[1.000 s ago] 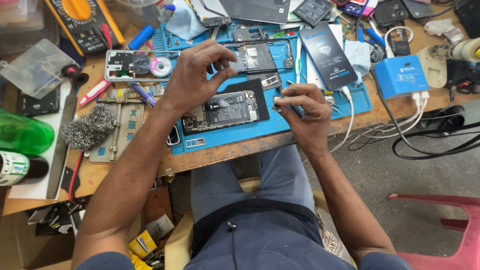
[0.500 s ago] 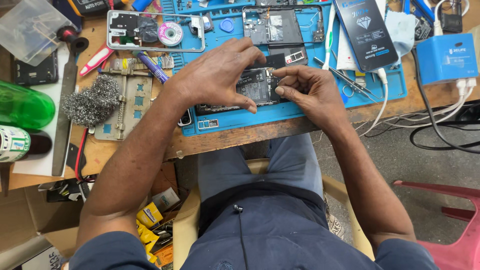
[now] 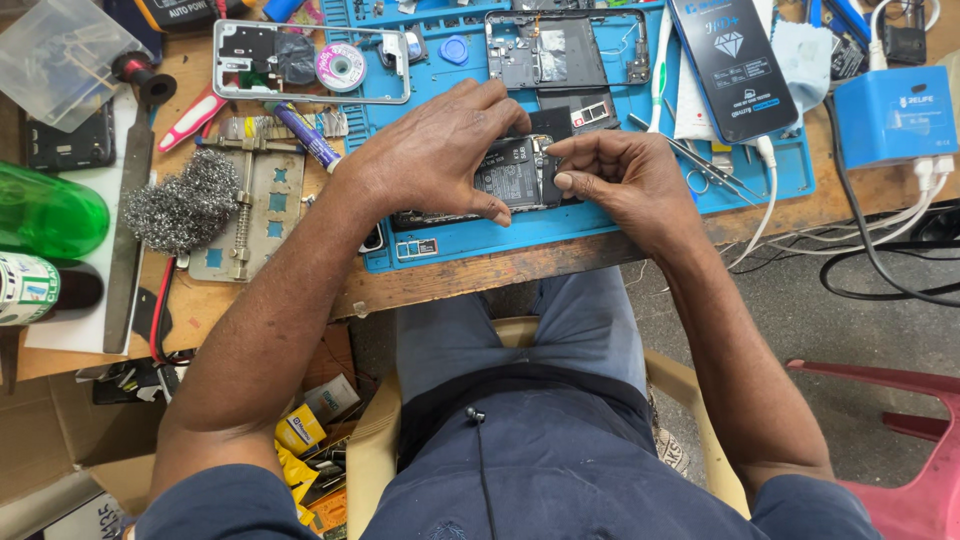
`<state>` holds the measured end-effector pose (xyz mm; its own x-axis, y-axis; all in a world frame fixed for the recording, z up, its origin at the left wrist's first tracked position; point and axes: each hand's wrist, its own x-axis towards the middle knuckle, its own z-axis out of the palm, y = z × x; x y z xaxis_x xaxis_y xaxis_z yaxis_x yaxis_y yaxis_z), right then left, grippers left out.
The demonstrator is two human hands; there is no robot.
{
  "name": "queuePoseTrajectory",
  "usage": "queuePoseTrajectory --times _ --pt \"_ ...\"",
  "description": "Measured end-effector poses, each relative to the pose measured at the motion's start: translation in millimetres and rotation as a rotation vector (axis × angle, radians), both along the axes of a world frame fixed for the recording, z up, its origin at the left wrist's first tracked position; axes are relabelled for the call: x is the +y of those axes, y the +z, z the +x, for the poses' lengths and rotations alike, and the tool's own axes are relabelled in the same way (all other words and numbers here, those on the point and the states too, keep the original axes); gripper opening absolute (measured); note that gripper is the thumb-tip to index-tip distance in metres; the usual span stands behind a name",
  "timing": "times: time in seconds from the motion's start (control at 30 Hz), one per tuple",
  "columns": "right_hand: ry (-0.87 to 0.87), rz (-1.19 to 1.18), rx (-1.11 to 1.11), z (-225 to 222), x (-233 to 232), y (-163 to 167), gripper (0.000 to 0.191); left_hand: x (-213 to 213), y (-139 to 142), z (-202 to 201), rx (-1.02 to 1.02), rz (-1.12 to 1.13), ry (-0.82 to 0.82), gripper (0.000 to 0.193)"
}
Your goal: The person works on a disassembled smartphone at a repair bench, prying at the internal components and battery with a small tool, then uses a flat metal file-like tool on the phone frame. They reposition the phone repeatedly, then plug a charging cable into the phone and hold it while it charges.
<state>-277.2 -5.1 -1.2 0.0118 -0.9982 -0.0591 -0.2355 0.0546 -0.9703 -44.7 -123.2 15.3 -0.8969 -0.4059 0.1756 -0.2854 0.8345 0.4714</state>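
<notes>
Item: opened phone (image 3: 512,178), lying flat with its back cover off, near the front edge of the blue work mat (image 3: 600,225).
Appearance: dark rectangular body; the exposed inside shows a black battery area and a darker board section toward the right end, with small metal shields and pale labels. Much of the left half is hidden under the palm.
Position: lengthwise left to right on the mat, directly between both hands, just behind the wooden table edge (image 3: 470,280).
Left hand (image 3: 440,155): laid over the phone from the left, fingers curved and spread, thumb tip pressed down on the near edge, fingertips resting on the far edge; it holds the body steady.
Right hand (image 3: 620,175): curled at the phone's right end, thumb and forefinger pinched together against the board area; whether something small sits between them cannot be told.
Behind item: second phone frame (image 3: 560,50), empty and open, on the same mat.
Right of item: tweezers (image 3: 700,165) on the mat; boxed screen part (image 3: 735,65) with dark printed face; blue charger block (image 3: 890,115) with white cables.
Left of item: metal holding jig (image 3: 245,210); wad of steel wool (image 3: 180,205); green bottle (image 3: 45,215); flat metal file (image 3: 125,240).
</notes>
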Motion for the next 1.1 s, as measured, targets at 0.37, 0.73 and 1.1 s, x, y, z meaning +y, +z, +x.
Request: queuePoseTrajectory --times 0.37,0.73,1.1 --pt "-0.016 -0.183 0.309 4.6 2.9 2.7 0.030 0.5 7.7 -0.2 -0.016 0.004 -0.011 0.092" --pt "-0.026 -0.488 0.785 37.8 34.7 10.9 0.021 7.3 19.3 -2.1 -0.050 -0.005 -0.017 0.090" --pt "-0.152 -0.454 0.599 28.9 52.8 11.9 0.036 35.9 31.4 -13.0 -0.120 -0.093 0.081 0.085"
